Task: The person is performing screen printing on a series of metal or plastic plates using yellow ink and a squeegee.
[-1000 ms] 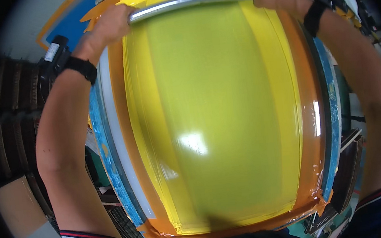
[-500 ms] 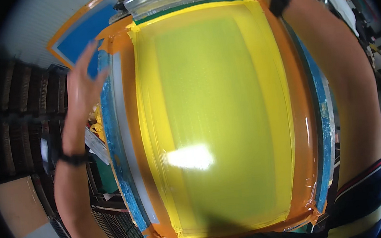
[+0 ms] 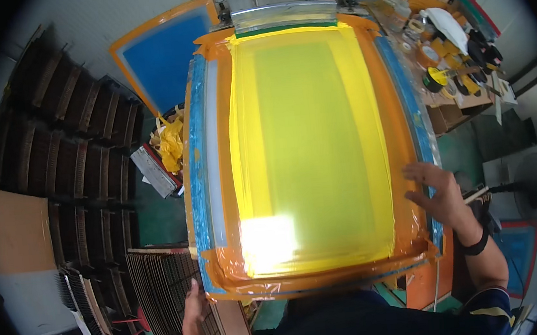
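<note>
- The right hand (image 3: 438, 195) is held with fingers spread at right of centre, over the right border of the screen (image 3: 198, 174); whether contact is made cannot be told.
- The left hand (image 3: 195, 305) is seen at lower left, just beside the screen's near left corner, thumb raised; its fingers are partly hidden, so whether anything is gripped cannot be told.
- The screen is placed mid-picture, its blue sides lined with orange tape, its middle coated yellow.
- A silver bar (image 3: 284, 16) with a green lower edge is set across the screen's far end, at upper centre.
- An orange-bordered blue panel (image 3: 170, 54) is propped at upper left.
- An open tub (image 3: 433, 79) smeared with yellow is seen at upper right.
</note>
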The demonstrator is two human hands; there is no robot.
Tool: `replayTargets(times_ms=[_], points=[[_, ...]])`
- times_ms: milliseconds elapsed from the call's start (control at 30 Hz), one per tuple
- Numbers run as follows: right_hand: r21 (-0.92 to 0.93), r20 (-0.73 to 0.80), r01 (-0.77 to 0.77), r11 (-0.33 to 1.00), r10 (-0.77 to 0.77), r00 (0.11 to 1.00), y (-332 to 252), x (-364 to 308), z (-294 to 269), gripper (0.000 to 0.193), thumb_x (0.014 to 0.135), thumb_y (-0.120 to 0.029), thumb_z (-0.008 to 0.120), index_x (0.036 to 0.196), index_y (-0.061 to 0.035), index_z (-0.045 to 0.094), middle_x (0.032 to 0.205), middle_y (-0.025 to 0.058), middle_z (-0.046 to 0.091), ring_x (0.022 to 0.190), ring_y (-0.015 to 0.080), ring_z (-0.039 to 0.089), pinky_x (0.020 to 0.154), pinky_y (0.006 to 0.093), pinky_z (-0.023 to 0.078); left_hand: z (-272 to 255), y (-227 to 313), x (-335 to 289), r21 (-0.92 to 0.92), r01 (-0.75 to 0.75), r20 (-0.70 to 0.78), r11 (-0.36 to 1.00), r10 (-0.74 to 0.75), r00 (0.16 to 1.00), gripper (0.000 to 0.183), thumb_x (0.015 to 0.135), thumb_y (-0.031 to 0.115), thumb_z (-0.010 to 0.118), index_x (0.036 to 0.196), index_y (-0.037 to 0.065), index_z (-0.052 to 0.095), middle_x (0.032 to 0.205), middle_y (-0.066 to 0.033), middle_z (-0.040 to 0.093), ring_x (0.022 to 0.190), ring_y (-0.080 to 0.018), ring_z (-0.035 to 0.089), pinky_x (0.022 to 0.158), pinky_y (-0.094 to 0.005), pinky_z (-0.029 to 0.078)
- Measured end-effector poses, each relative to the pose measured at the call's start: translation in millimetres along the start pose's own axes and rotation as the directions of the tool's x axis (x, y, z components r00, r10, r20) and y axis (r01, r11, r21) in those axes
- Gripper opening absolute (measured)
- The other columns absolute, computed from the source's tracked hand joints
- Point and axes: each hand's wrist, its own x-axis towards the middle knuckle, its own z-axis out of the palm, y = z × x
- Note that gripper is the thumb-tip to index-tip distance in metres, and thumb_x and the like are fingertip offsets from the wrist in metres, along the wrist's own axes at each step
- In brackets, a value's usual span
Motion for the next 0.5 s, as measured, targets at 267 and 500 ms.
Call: replayTargets(times_ms=[267,500], points=[[-0.070,0.024,0.099,0.993,-0.097,0.995,-107.9,-115.6,-35.1,0.053,0.060,-0.005,0.083,0.109,0.0016,0.065,0.120,0.0168,0.063,0.121,0.0367,0.054,0.101,0.0455,0.044,-8.5,66.4,-91.0,-0.640,-0.253,0.120,0.725,0.420,0.899,0.056,0.100,0.048,0.042,0.128,0.001,0.051,0.115,-0.0156,0.064,0.109,-0.0269,0.062,0.093,-0.0403,0.050],[0.276,-0.427,-0.124,0.953,0.237,0.872,-163.9,-119.1,-122.7,0.047,0.099,-0.038,0.046,0.130,-0.0040,0.055,0.125,0.0141,0.060,0.114,0.0248,0.059,0.090,0.0375,0.050,105.1,79.8,-45.3,-0.223,-0.363,0.483,0.905,0.426,0.765,0.044,0.095,0.028,0.060,0.126,-0.004,0.055,0.114,-0.0171,0.065,0.105,-0.0241,0.063,0.092,-0.0344,0.050]])
